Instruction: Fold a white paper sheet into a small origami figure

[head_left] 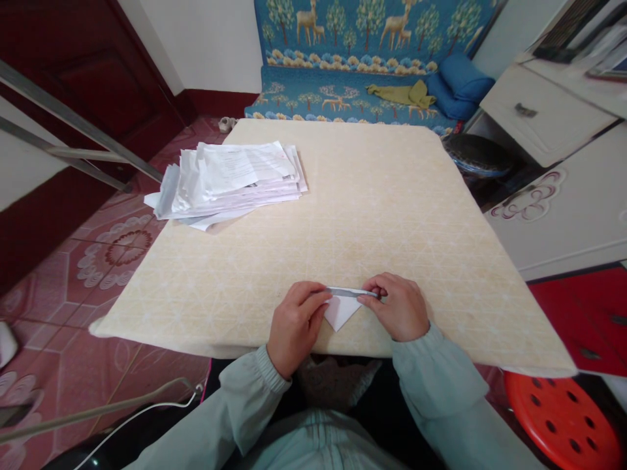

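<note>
A small folded sheet of paper (341,311) lies near the front edge of the table, its white point turned towards me. Along its far side runs a narrow grey and white folded strip. My left hand (300,321) pinches the strip's left end between thumb and fingers. At the right end, my right hand (399,305) pinches the same strip, thumb on the near side. Both hands rest close to the tabletop, and my fingers cover the ends of the paper.
A thick stack of papers (240,176) sits at the table's far left. The table (382,196) has a cream patterned cloth. Behind it stands a blue patterned sofa (313,91). A red stool (563,418) is at the lower right, and a white cabinet (578,196) stands on the right.
</note>
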Tool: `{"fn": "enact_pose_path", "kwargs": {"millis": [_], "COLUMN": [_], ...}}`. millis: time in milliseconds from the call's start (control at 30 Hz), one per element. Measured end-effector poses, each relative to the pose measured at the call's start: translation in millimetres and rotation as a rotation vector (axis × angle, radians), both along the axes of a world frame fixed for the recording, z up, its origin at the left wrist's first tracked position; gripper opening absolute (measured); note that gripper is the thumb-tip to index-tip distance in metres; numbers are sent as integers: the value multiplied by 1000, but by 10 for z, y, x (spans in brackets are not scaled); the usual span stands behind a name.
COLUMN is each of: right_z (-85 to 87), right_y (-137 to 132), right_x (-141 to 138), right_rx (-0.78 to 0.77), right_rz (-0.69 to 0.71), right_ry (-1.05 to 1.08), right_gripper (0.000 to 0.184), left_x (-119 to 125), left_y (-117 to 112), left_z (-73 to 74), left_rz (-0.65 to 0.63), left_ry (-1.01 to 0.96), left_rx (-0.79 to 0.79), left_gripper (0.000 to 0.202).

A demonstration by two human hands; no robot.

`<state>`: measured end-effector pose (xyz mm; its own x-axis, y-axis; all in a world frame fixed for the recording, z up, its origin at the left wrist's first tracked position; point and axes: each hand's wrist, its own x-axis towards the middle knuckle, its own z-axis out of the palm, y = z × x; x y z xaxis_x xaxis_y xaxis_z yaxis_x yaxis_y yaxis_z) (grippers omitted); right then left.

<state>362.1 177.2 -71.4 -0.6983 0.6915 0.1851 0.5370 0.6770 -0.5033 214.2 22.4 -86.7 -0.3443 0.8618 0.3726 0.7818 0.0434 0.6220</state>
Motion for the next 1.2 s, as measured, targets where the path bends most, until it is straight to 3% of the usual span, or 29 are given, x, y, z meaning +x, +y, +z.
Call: {"fn": "enact_pose_path", "kwargs": {"millis": [100,167,400,600,800,1200], "right_z": [10,7,79,243,400,463], "right_y": [-15,-53,-262,-387,-519,-594], "right_x": [12,44,226,272,189,168], "right_rx": [-15,-7,59,-32,-7,-30], "right_rz": [57,71,91,139,179,167], "right_ry": [53,113,335,322,270,247], "right_gripper": [10,11,15,6,3,2], "left_x": [-103,-188,-282,-154,-82,-34], "left_y": [36,40,-82,-202,-260,-322], "left_z": [41,67,201,378,467,420], "left_rz": [130,151,12,3,-25,123], "left_ry": [-32,-93,-626,-567,-541,-702], "left_rx": [37,48,-28,44,48,-60], "left_gripper": [32,38,16,7,6,17]}}
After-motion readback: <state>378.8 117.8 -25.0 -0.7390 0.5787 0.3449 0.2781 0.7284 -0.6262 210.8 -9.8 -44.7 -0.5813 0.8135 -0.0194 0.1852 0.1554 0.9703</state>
